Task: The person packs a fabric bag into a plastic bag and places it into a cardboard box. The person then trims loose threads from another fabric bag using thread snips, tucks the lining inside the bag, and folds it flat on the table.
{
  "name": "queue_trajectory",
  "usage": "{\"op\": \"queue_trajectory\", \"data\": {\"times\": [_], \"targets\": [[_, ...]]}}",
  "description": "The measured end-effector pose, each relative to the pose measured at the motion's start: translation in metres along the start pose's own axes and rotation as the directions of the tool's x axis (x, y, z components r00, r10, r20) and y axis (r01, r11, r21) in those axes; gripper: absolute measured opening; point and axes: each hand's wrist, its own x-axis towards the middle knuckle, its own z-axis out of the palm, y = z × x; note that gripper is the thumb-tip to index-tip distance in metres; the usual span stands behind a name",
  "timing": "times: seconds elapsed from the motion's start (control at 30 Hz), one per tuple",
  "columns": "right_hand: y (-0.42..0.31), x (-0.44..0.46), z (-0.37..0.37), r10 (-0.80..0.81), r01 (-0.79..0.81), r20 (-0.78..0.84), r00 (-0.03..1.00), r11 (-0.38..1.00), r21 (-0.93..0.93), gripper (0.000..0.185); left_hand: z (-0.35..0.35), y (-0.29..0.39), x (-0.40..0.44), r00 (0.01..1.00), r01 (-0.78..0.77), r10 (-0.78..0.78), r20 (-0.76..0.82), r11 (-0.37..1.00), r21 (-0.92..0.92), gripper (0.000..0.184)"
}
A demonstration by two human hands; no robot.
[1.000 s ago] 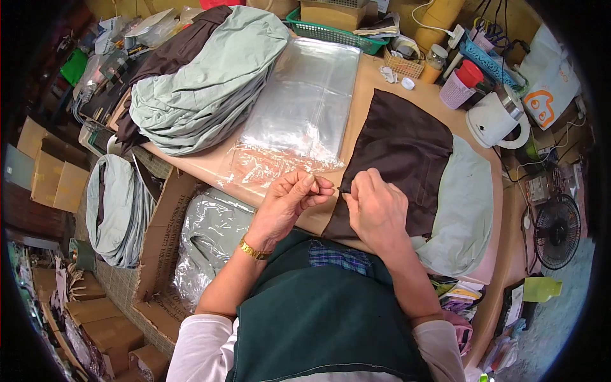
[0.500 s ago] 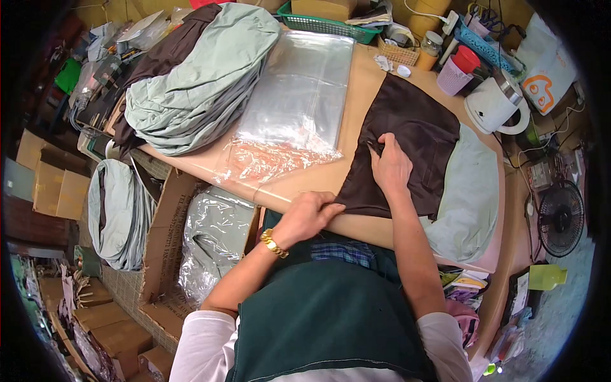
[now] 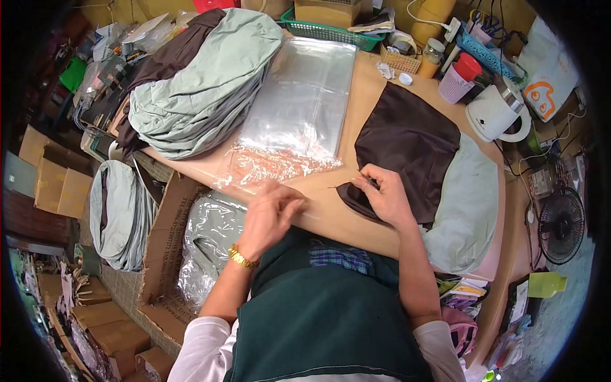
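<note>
Shining faintly, dark brown cloth (image 3: 407, 137), lightly creased

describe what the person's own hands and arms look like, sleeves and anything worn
The left hand is bare, with a gold-coloured, chunky-linked band at its wrist. The right hand is bare, with nothing on its wrist. Both arms have pale, whitish sleeves that end near the elbows.
</note>
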Motion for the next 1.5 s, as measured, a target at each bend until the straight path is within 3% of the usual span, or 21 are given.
{"op": "queue_trajectory", "data": {"times": [0.07,0.13,0.2,0.23,0.3,0.33,0.4,0.43,0.53,0.6,0.63,0.77,0.83,0.93,1.23,1.5], "targets": [[-0.002,-0.004,-0.001,-0.023,0.028,-0.117,0.993,0.999,0.040,0.025,-0.008,0.001,-0.007,0.989,0.147,-0.149,0.018,0.985,0.086,0.030],[-0.008,-0.007,0.000,-0.046,0.052,-0.135,0.990,0.998,0.037,0.021,0.005,-0.004,-0.011,0.935,0.218,-0.154,0.321,0.961,-0.172,0.041],[-0.012,-0.010,0.005,-0.061,0.070,-0.168,0.984,0.997,0.043,0.016,0.026,0.013,-0.006,0.928,0.326,-0.141,0.345,0.755,-0.569,0.046],[-0.015,-0.011,0.007,-0.063,0.071,-0.164,0.984,0.996,0.045,0.016,0.038,0.019,-0.002,0.928,0.327,-0.145,0.342,0.754,-0.570,0.046],[-0.021,-0.014,0.010,-0.149,0.151,-0.214,0.966,0.988,-0.003,0.014,0.053,0.026,0.007,0.907,0.392,-0.275,0.319,0.273,-0.878,0.037],[-0.022,-0.016,0.011,-0.146,0.148,-0.215,0.966,0.989,-0.005,0.014,0.055,0.023,0.009,0.906,0.394,-0.274,0.322,0.271,-0.878,0.037],[-0.021,-0.019,0.010,-0.160,0.160,-0.263,0.951,0.987,-0.020,0.013,0.059,0.020,0.015,0.893,0.372,-0.286,0.349,0.028,-0.928,0.022],[-0.019,-0.021,0.009,-0.158,0.157,-0.267,0.951,0.987,-0.024,0.013,0.060,0.021,0.016,0.892,0.375,-0.281,0.353,0.027,-0.927,0.022],[-0.020,-0.027,0.009,-0.111,0.101,-0.161,0.981,0.993,-0.068,0.017,0.061,0.027,0.014,0.880,0.284,-0.342,0.329,-0.175,-0.943,0.020],[-0.036,-0.028,0.009,-0.152,0.104,-0.285,0.947,0.979,-0.175,0.033,0.054,0.024,0.012,0.884,0.294,-0.299,0.359,-0.242,-0.925,0.021],[-0.048,-0.031,0.003,-0.100,0.058,-0.258,0.961,0.985,-0.165,0.042,0.050,0.023,0.011,0.887,0.304,-0.252,0.386,-0.308,-0.901,0.023],[-0.062,-0.037,-0.002,-0.191,0.094,-0.264,0.946,0.935,-0.342,0.034,0.043,0.025,0.010,0.899,0.290,-0.237,0.369,-0.310,-0.905,0.023],[-0.069,-0.042,-0.002,-0.322,0.192,-0.210,0.923,0.860,-0.473,0.029,0.047,0.020,0.009,0.920,0.270,-0.213,0.329,-0.266,-0.926,0.021],[-0.077,-0.044,0.002,-0.374,0.215,-0.174,0.911,0.790,-0.575,0.026,0.053,0.018,0.008,0.936,0.223,-0.228,0.267,-0.201,-0.954,0.019],[-0.077,-0.041,0.013,-0.445,0.262,-0.141,0.884,0.723,-0.639,0.026,0.052,0.026,0.005,0.942,0.206,-0.270,0.200,-0.006,-0.979,0.011],[-0.069,-0.043,0.019,-0.424,0.253,-0.185,0.887,0.780,-0.573,0.020,0.053,0.029,-0.001,0.967,0.185,-0.182,0.175,0.040,-0.982,0.016]]}}
